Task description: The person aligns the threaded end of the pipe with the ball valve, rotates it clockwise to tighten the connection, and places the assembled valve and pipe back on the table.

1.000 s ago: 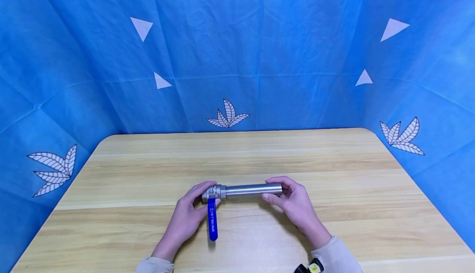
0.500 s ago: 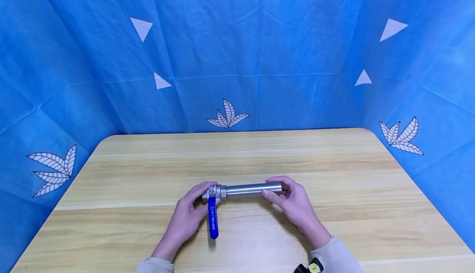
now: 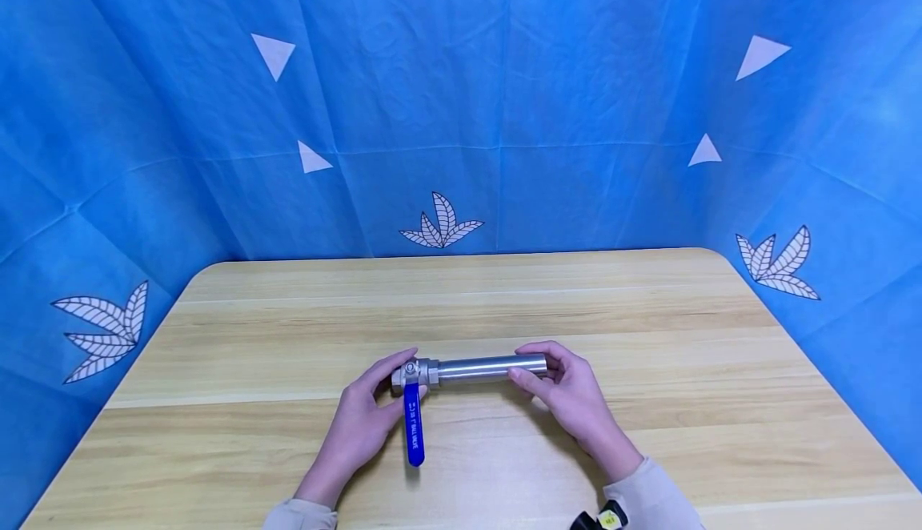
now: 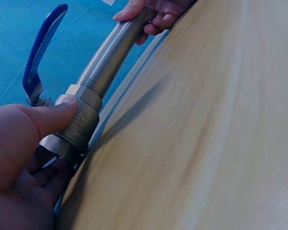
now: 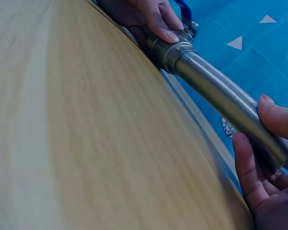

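A steel ball valve with a blue lever handle is joined to a threaded steel pipe. My left hand grips the valve body, thumb on its near side and fingers round the far side. With thumb and fingers, my right hand holds the free right end of the pipe. Valve and pipe lie level, left to right, close above the table. Toward my body points the lever. In the left wrist view a little thread shows where the pipe enters the valve's hex end.
The wood-grain table spreads around both hands. Behind it and at its sides hangs a blue cloth with white triangles and leaf prints. A black strap piece with a yellow label sits at the right sleeve.
The valve's lever has swung very slightly to the right. My left fingertips have shifted a little on the valve's far side. The right hand stays in place on the pipe.
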{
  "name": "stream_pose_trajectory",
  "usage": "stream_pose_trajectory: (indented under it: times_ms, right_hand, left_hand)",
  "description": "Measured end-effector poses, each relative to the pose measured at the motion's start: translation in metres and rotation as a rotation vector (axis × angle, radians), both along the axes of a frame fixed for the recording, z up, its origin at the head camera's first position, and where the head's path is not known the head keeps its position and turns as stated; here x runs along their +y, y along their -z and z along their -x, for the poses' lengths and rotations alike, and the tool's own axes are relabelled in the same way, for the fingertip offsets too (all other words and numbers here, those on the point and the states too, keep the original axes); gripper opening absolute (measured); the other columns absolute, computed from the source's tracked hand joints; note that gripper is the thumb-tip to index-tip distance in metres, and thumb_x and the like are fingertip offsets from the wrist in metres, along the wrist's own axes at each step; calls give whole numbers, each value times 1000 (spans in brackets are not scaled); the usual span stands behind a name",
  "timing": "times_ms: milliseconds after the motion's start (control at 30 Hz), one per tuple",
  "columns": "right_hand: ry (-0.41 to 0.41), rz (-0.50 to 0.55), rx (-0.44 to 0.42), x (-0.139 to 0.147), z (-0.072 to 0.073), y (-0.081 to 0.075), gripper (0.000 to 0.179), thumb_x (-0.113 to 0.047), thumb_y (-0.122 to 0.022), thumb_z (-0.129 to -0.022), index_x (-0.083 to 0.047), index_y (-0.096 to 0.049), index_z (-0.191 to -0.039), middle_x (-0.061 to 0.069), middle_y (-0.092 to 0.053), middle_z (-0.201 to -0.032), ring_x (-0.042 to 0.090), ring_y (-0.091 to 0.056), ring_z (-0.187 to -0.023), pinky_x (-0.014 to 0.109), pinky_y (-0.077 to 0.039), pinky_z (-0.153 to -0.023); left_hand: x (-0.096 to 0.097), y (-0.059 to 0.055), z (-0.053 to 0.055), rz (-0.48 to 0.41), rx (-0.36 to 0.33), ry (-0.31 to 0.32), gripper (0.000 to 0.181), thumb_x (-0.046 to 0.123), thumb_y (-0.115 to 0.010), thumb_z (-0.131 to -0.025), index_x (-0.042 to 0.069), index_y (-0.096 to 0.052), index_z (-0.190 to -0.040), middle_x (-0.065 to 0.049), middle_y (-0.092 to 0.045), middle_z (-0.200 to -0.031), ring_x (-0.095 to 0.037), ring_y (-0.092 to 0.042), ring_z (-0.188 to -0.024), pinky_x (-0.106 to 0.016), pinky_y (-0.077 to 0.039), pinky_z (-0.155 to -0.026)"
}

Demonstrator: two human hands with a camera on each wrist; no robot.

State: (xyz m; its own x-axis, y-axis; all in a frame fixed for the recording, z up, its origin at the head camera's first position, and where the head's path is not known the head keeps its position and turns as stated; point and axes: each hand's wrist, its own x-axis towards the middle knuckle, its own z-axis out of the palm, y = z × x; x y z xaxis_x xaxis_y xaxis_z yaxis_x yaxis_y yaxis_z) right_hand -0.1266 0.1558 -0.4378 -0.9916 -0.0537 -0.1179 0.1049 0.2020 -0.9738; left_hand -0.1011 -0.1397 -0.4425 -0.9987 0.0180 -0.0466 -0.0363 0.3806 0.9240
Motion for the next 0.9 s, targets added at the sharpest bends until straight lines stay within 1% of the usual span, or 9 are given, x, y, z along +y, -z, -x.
stream_pose_trajectory:
  times_ms: [200,433,533,633,700,767,833,900]
  right_hand:
    - [3,-4,-9,-1,0,0,34,-18,-86,-93,-6,-72,-122,11,-75,-93,19,-72,-75,26,-62,-68]
    - [-5,-29,-41,-2,1,-1,33,-29,-82,-97,-8,-71,-120,12,-74,-90,20,-70,-73,25,-60,-60]
    - [-11,-28,-46,-1,1,-1,34,-30,-81,-98,-7,-71,-121,12,-75,-90,20,-69,-72,25,-59,-60]
    - [-30,-29,-47,-1,1,-1,41,-27,-84,-96,-8,-68,-128,11,-75,-92,20,-68,-71,25,-58,-58]
    - [-48,-19,-44,0,1,-1,50,-21,-87,-92,-8,-64,-135,11,-75,-98,19,-69,-73,24,-58,-58]
    - [-68,-4,-38,1,1,-1,60,-12,-89,-88,-8,-59,-140,14,-75,-107,19,-70,-78,23,-59,-62]
    - [-82,13,-33,2,0,-2,65,-5,-89,-85,-8,-57,-142,16,-75,-116,19,-70,-84,23,-60,-66]
    - [-88,19,-31,3,0,-2,62,-2,-88,-84,-7,-58,-138,17,-74,-119,17,-69,-86,23,-59,-68]
  left_hand:
    - [0,0,0,5,-3,-6,51,21,-82,-97,28,-68,-145,-5,-63,-155,-33,-55,-150,-53,-42,-129]
    - [0,-1,1,5,-17,-9,49,21,-82,-97,30,-68,-143,-5,-62,-157,-34,-53,-152,-54,-40,-130]
    - [0,-1,1,1,-21,-11,49,21,-82,-97,30,-68,-143,-5,-62,-157,-34,-52,-152,-54,-40,-130]
    - [0,-2,1,-2,-25,-12,49,21,-82,-97,29,-68,-143,-5,-62,-157,-34,-52,-153,-55,-40,-130]
    - [0,-2,1,-2,-25,-13,49,21,-82,-97,29,-68,-144,-5,-62,-156,-35,-52,-152,-55,-40,-130]
    - [1,-2,1,-3,-20,-14,50,21,-82,-97,28,-68,-144,-5,-62,-156,-35,-53,-152,-55,-40,-130]
    - [1,-2,1,-5,-14,-13,50,21,-82,-97,27,-68,-144,-6,-62,-156,-34,-53,-151,-54,-40,-130]
    - [1,-1,1,-8,-6,-11,51,20,-82,-96,26,-68,-145,-7,-62,-156,-34,-54,-151,-54,-40,-130]
